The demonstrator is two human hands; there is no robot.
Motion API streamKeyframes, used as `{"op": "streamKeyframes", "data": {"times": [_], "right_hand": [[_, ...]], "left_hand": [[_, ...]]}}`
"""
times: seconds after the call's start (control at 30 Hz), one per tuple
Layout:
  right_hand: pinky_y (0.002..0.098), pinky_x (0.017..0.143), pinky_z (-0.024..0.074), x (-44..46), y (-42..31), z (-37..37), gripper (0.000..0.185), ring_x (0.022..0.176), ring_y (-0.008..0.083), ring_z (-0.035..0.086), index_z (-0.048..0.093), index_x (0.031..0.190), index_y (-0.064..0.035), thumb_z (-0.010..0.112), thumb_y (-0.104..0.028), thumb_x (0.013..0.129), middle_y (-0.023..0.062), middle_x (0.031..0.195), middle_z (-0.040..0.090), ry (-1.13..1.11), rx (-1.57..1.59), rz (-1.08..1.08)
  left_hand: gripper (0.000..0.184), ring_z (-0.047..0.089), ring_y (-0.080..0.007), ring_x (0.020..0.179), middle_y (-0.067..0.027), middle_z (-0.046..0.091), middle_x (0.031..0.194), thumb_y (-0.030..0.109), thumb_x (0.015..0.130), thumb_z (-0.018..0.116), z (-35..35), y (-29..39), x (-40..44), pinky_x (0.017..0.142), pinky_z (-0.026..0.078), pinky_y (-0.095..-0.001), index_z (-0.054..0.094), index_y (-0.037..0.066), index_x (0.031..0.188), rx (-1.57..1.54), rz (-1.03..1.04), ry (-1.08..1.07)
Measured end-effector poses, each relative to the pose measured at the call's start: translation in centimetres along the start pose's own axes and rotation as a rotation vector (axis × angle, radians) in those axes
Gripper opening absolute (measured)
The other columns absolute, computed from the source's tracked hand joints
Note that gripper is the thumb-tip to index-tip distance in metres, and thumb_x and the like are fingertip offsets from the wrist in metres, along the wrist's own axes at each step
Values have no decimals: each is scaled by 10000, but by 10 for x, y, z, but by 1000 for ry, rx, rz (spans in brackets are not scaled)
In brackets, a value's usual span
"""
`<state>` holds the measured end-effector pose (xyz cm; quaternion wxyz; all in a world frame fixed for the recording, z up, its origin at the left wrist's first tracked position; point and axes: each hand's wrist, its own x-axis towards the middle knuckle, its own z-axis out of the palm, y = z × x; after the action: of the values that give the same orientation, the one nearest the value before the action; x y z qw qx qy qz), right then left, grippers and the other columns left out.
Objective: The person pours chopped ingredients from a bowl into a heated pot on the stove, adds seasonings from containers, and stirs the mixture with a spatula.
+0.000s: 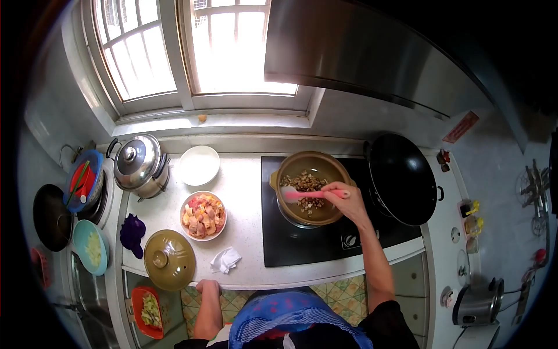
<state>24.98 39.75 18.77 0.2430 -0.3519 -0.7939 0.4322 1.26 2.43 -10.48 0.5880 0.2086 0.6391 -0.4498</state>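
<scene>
My right hand [342,196] is closed round the handle of a pink spatula [311,194]. The spatula's pale head is inside a brown clay pot [333,216] on the black stove, touching chopped brown bits [308,181]. At the counter's front edge rests my left hand [208,285], fingers curled; whether it holds anything is hidden. Just left of that hand lies a brown pot lid [169,260]. A white crumpled cloth [225,260] is to its upper right, and a bowl of raw meat pieces [203,216] stands behind the cloth.
A black wok [405,177] sits right of the clay pot. Left are a steel pot [139,164], white bowl [199,165], purple cloth [132,232], blue-green bowl [90,247] and, lower, a red basket [148,313]. Far right stands a steel cooker [478,303].
</scene>
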Motion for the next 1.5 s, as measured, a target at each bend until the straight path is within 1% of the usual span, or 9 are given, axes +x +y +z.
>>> {"op": "streamKeyframes", "data": {"times": [0.27, 0.5, 0.67, 0.77, 0.97, 1.1, 1.2, 1.37, 1.5], "right_hand": [[235, 591, 455, -28, 56, -25, 126, 615, 80, 549, 636, 805, 1, 584, -113, 795, 39, 660, 617, 485, -75, 44], [226, 628, 462, -44, 35, -2, 105, 692, 74, 569, 644, 834, 3, 597, -82, 796, 16, 740, 633, 321, 38, 75], [328, 665, 503, -35, 14, -18, 127, 757, 304, 641, 635, 895, -21, 610, -82, 787, 129, 851, 652, 398, -294, -114], [329, 672, 504, -31, 32, -17, 137, 770, 306, 642, 632, 907, -17, 614, -71, 782, 126, 864, 656, 363, -398, -172], [311, 709, 505, -29, 18, -12, 136, 813, 277, 651, 647, 902, -16, 628, -41, 769, 129, 905, 661, 303, -162, -111], [308, 726, 501, -1, 38, -6, 146, 837, 284, 646, 641, 912, -13, 623, -26, 768, 122, 921, 661, 340, -296, -239], [313, 737, 504, -3, 37, -1, 170, 844, 273, 647, 640, 925, -14, 619, -6, 756, 113, 932, 664, 153, -264, -303], [299, 719, 518, -47, -21, -36, 204, 819, 251, 654, 653, 916, -22, 642, 28, 718, 99, 924, 675, -176, -384, -235], [328, 686, 508, -76, -33, -50, 170, 832, 265, 643, 654, 879, -55, 651, -10, 714, 77, 911, 676, -108, -387, -298]], "left_hand": [[328, 583, -90, 952, 20, 634, 1034, 309, 833, 416, 4, 1, 27, 799, 473, -258, 618, 196, 1064, -2, -31, 8], [269, 582, -61, 926, 54, 625, 978, 363, 804, 495, 1, 3, 53, 755, 482, -259, 638, 263, 1008, 29, -68, 22], [300, 554, -65, 940, 64, 616, 1007, 285, 840, 405, 0, 0, -1, 767, 466, -257, 629, 214, 1025, 44, -5, 42], [329, 538, -67, 947, 70, 611, 1025, 238, 861, 351, 2, 0, -20, 775, 457, -255, 624, 185, 1036, 89, 28, 84], [278, 548, -46, 981, 68, 603, 994, 375, 824, 470, 0, 2, 60, 805, 443, -251, 594, 309, 1063, -38, -123, -92], [327, 545, -89, 1035, 64, 604, 1094, 306, 843, 424, 0, 2, 8, 836, 444, -275, 606, 240, 1106, -42, -46, 8], [362, 542, -118, 1071, 61, 604, 1161, 259, 855, 394, 3, 0, -1, 857, 445, -291, 614, 194, 1135, -41, -4, 71], [310, 556, -70, 1015, 52, 616, 1046, 364, 798, 527, 4, 2, 46, 801, 458, -280, 633, 276, 1076, -66, -79, 94], [299, 569, -80, 989, 53, 625, 1022, 363, 783, 551, 3, 1, 51, 771, 468, -291, 648, 278, 1052, -41, -52, 93]]}}
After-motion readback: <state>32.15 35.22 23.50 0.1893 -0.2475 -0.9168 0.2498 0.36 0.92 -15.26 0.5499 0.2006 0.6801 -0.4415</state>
